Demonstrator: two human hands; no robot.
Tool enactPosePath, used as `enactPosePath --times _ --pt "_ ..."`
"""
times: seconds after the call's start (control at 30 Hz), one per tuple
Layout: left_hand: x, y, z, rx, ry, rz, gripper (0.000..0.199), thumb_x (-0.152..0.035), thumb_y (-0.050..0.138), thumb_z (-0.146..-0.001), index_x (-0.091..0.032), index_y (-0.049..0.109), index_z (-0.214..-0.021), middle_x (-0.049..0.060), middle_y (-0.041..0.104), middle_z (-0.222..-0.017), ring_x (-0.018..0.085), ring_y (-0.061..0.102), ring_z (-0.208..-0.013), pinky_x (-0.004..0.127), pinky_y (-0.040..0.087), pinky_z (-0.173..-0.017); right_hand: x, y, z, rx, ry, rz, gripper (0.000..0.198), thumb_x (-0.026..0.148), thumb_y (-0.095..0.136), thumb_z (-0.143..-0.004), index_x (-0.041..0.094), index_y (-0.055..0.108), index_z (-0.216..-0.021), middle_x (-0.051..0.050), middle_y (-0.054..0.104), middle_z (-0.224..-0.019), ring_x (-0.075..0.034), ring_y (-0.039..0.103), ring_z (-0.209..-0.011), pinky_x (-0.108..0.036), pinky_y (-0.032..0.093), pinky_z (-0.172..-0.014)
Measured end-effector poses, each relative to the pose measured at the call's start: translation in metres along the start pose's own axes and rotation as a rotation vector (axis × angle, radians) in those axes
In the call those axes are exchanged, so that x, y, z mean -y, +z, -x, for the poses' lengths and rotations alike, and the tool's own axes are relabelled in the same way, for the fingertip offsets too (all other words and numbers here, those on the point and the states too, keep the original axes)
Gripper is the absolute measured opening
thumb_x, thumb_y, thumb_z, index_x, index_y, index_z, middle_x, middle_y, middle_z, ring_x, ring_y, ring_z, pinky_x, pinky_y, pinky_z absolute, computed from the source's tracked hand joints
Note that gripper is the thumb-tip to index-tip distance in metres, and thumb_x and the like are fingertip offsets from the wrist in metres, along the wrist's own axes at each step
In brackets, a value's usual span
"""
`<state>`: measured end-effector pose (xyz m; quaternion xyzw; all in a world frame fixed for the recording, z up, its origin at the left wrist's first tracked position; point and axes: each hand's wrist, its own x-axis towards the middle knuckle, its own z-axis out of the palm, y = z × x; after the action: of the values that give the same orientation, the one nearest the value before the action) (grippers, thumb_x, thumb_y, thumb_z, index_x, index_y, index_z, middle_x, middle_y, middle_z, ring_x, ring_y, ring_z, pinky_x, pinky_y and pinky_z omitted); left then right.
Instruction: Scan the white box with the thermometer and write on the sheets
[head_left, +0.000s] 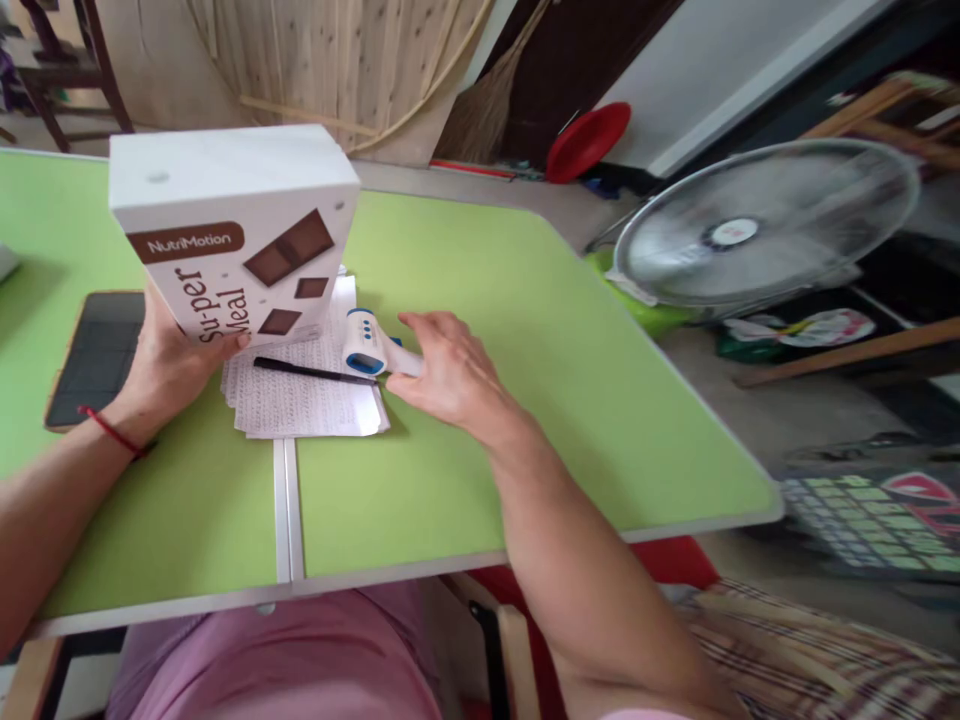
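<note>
My left hand [169,345] grips the lower part of a white box [244,230] with brown "NutriMotion" lettering, its thumb across the front. The box is held up over the left part of the green table. My right hand [454,375] is closed around the handle of a white and blue infrared thermometer [365,342], whose head points left. Handwritten sheets of paper [300,410] lie under the box and thermometer. Across the sheets rests a black pen [311,371]. A phone or tablet in a tan case [94,355] lies left of my left hand, partly hidden by it.
The green table [600,420] has a metal seam running towards me. Beyond its right edge stands a fan [735,232] with a round guard. A broom [487,110] and a red basin [589,142] are by the far wall. At lower right is plaid cloth [810,650].
</note>
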<state>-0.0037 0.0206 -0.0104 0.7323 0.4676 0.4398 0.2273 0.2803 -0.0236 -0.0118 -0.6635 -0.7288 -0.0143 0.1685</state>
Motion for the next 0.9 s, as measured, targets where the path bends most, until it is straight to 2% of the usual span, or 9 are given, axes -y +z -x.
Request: enactPosePath --times 0.1,0.17,0.27,0.33,0.4,0.5,0.57,0.73,0.9 --pt "0.003 0.002 0.000 -0.096 -0.081 0.002 0.064 -0.051 0.077 -0.066 -0.022 0.052 -0.118 0.006 0.062 -0.120 0.034 0.055 -0.119 0.056 0.047 -0.099 0.001 -0.001 0.000 0.179 0.054 0.070 0.030 0.022 0.061 -0.073 0.013 0.065 -0.101 -0.014 0.067 -0.094 -0.028 0.063 -0.085 -0.040 0.050 -0.073" --pt "0.000 0.003 0.001 -0.113 -0.113 0.013 0.066 -0.051 0.078 -0.066 -0.021 0.052 -0.118 0.005 0.063 -0.119 0.033 0.058 -0.115 0.055 0.050 -0.096 0.001 0.000 0.000 0.190 0.086 0.036 0.021 0.021 0.061 -0.072 0.016 0.066 -0.091 -0.010 0.067 -0.086 -0.025 0.062 -0.077 -0.036 0.049 -0.066" --pt "-0.007 0.004 0.002 -0.151 -0.092 0.097 0.066 -0.050 0.080 -0.067 -0.020 0.051 -0.118 0.006 0.065 -0.117 0.030 0.062 -0.108 0.048 0.056 -0.089 0.002 0.002 0.001 -0.017 0.099 -0.147 0.026 0.021 0.066 -0.067 0.017 0.065 -0.093 -0.009 0.067 -0.088 -0.025 0.062 -0.080 -0.037 0.051 -0.068" --pt "-0.012 0.004 0.002 -0.157 -0.068 0.150 0.060 -0.050 0.079 -0.069 -0.020 0.053 -0.114 0.006 0.065 -0.117 0.029 0.064 -0.106 0.044 0.058 -0.087 0.007 0.001 0.003 -0.212 0.080 -0.407 0.035 0.025 0.068 -0.066 0.018 0.063 -0.100 -0.009 0.066 -0.093 -0.024 0.062 -0.083 -0.039 0.053 -0.070" --pt "-0.016 0.004 0.004 -0.143 -0.059 0.158 0.050 -0.050 0.077 -0.073 -0.020 0.057 -0.108 0.005 0.067 -0.114 0.028 0.065 -0.102 0.042 0.059 -0.084 0.016 -0.002 0.008 -0.304 0.036 -0.747 0.036 0.030 0.069 -0.069 0.019 0.060 -0.102 -0.007 0.065 -0.092 -0.022 0.062 -0.079 -0.038 0.054 -0.068" --pt "-0.018 0.005 0.008 -0.147 -0.045 0.152 0.043 -0.052 0.071 -0.079 -0.019 0.060 -0.105 0.005 0.070 -0.104 0.026 0.067 -0.093 0.039 0.059 -0.077 0.035 -0.006 0.020 -0.195 -0.044 -1.168 0.024 0.031 0.067 -0.072 0.021 0.060 -0.093 -0.002 0.063 -0.079 -0.018 0.061 -0.071 -0.034 0.055 -0.062" --pt "-0.017 0.006 0.010 -0.137 -0.044 0.177 0.042 -0.052 0.069 -0.081 -0.019 0.061 -0.106 0.006 0.070 -0.102 0.026 0.068 -0.091 0.037 0.059 -0.074 0.048 -0.007 0.030 -0.067 -0.057 -1.329 0.019 0.028 0.066 -0.070 0.022 0.061 -0.088 -0.001 0.063 -0.075 -0.017 0.060 -0.067 -0.032 0.054 -0.057" --pt "-0.017 0.005 0.012 0.011 -0.021 0.238 0.037 -0.049 0.066 -0.084 -0.021 0.061 -0.108 0.005 0.070 -0.108 0.025 0.068 -0.094 0.037 0.059 -0.078 0.067 -0.005 0.042 0.076 -0.097 -1.321 0.010 0.021 0.064 -0.064 0.021 0.059 -0.072 0.002 0.057 -0.063 -0.013 0.051 -0.056 -0.029 0.047 -0.051" --pt "-0.017 0.002 0.009 0.052 0.004 0.144 0.037 -0.052 0.061 -0.087 -0.021 0.060 -0.107 0.005 0.069 -0.110 0.026 0.067 -0.098 0.037 0.057 -0.083 0.073 0.001 0.036 0.207 0.043 -1.277 0.014 0.030 0.062 -0.064 0.020 0.053 -0.065 0.004 0.048 -0.056 -0.010 0.042 -0.051 -0.025 0.037 -0.046"
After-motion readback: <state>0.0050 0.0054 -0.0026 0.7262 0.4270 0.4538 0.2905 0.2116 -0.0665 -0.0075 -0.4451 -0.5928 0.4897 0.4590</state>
